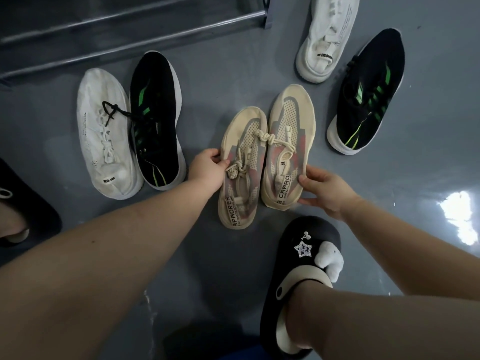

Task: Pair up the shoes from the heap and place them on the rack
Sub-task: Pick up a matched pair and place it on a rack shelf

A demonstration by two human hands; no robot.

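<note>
Your left hand (207, 168) grips the outer edge of one beige shoe (242, 167), and your right hand (326, 189) holds the other beige shoe (288, 146) by its heel side. Both are knitted, cream with grey and pink panels and knotted cord laces, side by side on the grey floor (220, 74).

We seem to be indoors, perhaps a home entryway: a glossy grey painted floor (415, 178), a dark metal-barred shoe rack (130, 29) at far left, worn sneakers scattered about.
</note>
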